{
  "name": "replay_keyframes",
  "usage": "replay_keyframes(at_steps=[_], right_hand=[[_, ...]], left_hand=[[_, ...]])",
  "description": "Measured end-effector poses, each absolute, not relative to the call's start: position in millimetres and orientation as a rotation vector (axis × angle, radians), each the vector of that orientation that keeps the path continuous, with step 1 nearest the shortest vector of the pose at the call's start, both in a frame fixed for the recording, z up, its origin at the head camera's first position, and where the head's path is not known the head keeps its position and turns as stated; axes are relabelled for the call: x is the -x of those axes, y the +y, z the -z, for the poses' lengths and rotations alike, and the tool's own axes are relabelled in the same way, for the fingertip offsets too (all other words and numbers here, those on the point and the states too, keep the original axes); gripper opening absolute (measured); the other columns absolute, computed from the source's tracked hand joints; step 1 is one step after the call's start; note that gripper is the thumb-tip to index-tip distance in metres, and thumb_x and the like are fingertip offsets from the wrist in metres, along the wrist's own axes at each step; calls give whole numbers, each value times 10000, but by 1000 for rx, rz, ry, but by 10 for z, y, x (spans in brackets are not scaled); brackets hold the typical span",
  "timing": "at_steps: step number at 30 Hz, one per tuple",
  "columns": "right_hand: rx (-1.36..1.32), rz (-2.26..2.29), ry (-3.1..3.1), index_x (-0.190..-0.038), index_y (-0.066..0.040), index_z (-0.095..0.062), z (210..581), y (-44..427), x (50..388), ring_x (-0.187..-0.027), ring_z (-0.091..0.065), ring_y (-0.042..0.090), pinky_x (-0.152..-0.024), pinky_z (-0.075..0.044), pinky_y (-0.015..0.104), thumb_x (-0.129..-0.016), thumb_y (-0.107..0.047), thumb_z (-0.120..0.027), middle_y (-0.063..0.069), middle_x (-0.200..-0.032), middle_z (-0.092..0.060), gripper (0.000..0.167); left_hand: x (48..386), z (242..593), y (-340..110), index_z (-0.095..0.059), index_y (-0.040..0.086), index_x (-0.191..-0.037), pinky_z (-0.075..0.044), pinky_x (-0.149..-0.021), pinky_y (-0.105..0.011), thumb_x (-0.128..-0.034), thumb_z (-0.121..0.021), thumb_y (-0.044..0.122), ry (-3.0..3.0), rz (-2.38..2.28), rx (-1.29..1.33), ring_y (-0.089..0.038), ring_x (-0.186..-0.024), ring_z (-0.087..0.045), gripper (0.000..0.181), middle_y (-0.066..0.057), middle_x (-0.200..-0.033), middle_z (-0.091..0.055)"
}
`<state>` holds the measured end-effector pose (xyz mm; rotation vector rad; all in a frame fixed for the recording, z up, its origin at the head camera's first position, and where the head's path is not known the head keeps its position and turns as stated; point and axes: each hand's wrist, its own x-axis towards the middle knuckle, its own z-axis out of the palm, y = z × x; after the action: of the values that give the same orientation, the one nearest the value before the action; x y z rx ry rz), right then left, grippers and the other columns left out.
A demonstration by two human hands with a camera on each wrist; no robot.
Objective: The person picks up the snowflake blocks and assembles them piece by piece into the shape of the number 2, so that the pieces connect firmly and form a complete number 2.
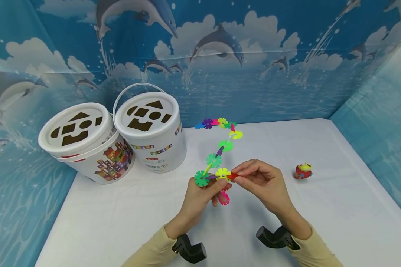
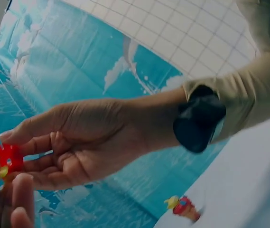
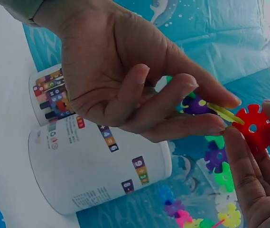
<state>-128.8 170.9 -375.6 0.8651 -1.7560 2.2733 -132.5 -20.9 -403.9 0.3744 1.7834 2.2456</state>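
A winding chain of coloured snowflake discs [image 1: 214, 160] runs up from my hands in the head view. My left hand [image 1: 200, 196] pinches a yellow disc [image 1: 223, 173] of this chain between thumb and fingers, with a green disc [image 1: 201, 178] beside the thumb. At the right, my right hand [image 1: 264, 181] pinches a red disc [image 1: 232, 176] by its edge. The right wrist view shows the red disc [image 3: 252, 128] meeting the yellow disc [image 3: 227, 114]; whether their slots are fully joined I cannot tell. A pink disc [image 1: 224, 198] shows below my left fingers.
Two white lidded buckets, a left one [image 1: 117, 157] and a taller-standing one [image 1: 157, 152], are at the back left. A small red and yellow toy figure [image 1: 303, 171] stands on the white table [image 1: 337, 215] at the right. Behind hangs a dolphin curtain [image 1: 214, 89].
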Motion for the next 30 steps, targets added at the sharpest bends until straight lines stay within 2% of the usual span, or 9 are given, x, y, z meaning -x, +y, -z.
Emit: replay_keyframes(at_steps=[7,15,18,21,24,26,30], right_hand=[[-786,-2216,-1885,-912,58,-618,3787,1682,1284,-893,-654,241,-775,-542,352,-826,104,-666,159,-1006,-636,109],[-787,-2199,-1923,-963,81,-592,3840,1659,1333,-833,-654,264,-730,-559,353,-890,121,-562,164,-1056,-626,89],[-720,-2179,-1990,-1034,86,-580,3923,1674,1395,-763,-655,268,-673,-566,366,-943,72,-501,151,-1066,-629,121],[-621,-2202,-2132,-1067,74,-573,4071,1718,1486,-742,-661,274,-628,-565,384,-974,-2,-488,161,-1013,-648,146],[-562,-2203,-2392,-1045,54,-585,4278,1765,1584,-772,-662,305,-612,-560,385,-969,-90,-546,201,-928,-657,167],[-553,-2103,-2613,-1017,15,-613,4423,1779,1630,-715,-649,311,-586,-552,366,-943,-152,-606,190,-877,-658,183],[-620,-1669,-2903,-949,-90,-668,4679,1750,1662,-581,-576,213,-526,-497,288,-853,-224,-726,35,-776,-624,175]], left_hand=[[1289,4038,-159,-677,-48,-941,-406,-428,-192,-897,-679,194,1707,-2393,-231,-154,-540,-618,246,-92,-809,-697],[1290,4037,-180,-658,-52,-877,-374,-420,-188,-888,-686,162,1727,-2478,-246,-136,-525,-589,217,-107,-791,-699],[1302,4029,-201,-635,-23,-846,-372,-425,-191,-889,-686,158,1732,-2487,-227,-134,-528,-590,193,-133,-800,-697],[1312,4019,-232,-638,-46,-857,-382,-432,-189,-890,-683,154,1752,-2488,-213,-135,-538,-599,208,-152,-809,-695],[1320,4007,-262,-652,-92,-903,-391,-435,-182,-892,-679,144,1771,-2490,-217,-131,-549,-605,238,-138,-813,-695],[1323,3999,-278,-651,-111,-926,-391,-437,-182,-895,-674,136,1767,-2496,-224,-131,-553,-605,250,-123,-814,-696],[1323,3987,-295,-635,-130,-930,-396,-442,-181,-898,-667,119,1748,-2500,-236,-131,-555,-602,253,-101,-810,-698]])
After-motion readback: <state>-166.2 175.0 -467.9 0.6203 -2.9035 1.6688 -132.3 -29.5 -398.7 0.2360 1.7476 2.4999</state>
